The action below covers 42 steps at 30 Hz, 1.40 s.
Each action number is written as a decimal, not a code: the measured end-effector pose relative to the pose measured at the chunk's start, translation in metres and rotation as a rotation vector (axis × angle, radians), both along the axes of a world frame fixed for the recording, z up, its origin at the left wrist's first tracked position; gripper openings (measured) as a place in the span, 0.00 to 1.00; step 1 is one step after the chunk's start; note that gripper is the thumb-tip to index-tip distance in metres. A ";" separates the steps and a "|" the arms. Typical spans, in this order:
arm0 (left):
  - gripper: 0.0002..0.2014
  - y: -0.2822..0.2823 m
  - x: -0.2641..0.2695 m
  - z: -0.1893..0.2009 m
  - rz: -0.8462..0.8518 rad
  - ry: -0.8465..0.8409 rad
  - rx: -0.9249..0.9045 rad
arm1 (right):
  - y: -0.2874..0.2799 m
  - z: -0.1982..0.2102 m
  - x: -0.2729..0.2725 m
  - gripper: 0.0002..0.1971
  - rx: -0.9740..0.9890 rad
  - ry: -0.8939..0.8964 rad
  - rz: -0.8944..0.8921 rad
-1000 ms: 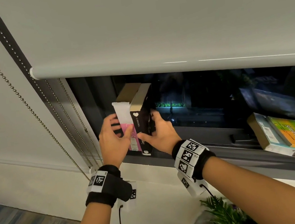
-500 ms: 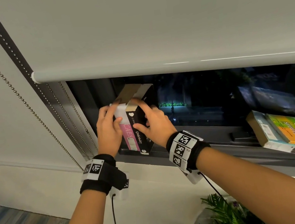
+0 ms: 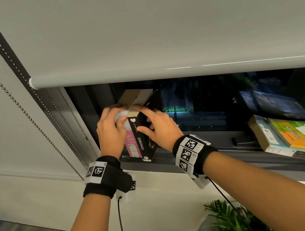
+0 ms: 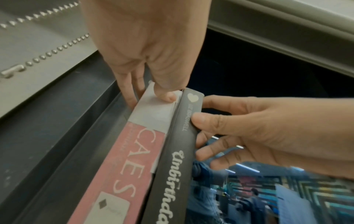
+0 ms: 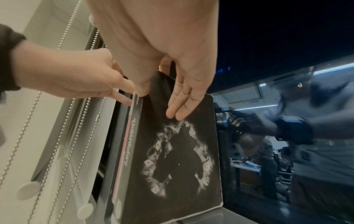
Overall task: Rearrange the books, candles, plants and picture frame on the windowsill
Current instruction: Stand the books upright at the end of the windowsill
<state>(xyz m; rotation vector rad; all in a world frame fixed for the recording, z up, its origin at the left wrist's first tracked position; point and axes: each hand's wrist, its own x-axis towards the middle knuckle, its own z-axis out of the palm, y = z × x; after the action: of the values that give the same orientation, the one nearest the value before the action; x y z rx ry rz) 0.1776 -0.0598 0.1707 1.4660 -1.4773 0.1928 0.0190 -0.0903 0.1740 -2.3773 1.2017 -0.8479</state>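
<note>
While both stood upright:
Left hand (image 3: 110, 130): pinched pink book (image 4: 122, 171), thumb on spine.
Right hand (image 3: 160, 126): gripped black book (image 5: 172, 159), fingers flat on cover.

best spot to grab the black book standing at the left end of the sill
Pinch the black book near the top of its spine, thumb on the spine edge, fingers flat on the free right cover, coming from the right: the pink book blocks its left face.

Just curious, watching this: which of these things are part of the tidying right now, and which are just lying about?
In use: pink book, black book, left hand, right hand.
Lying about: book stack, plant, blind chain.
</note>
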 end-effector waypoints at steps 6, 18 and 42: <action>0.09 0.002 0.004 -0.001 -0.032 0.010 0.004 | 0.004 -0.002 0.006 0.33 0.075 -0.053 0.031; 0.14 0.035 -0.050 0.013 0.069 0.046 -0.188 | 0.005 -0.005 -0.049 0.51 0.230 -0.167 -0.055; 0.19 -0.030 -0.261 -0.032 -0.693 -0.261 0.780 | 0.011 -0.063 -0.301 0.50 0.317 0.670 -0.619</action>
<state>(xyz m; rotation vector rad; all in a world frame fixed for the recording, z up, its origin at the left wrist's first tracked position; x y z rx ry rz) -0.0832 -0.0897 0.1388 1.4202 -2.3406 -0.7121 -0.2821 -0.0794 0.1107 -2.0823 2.2030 0.0568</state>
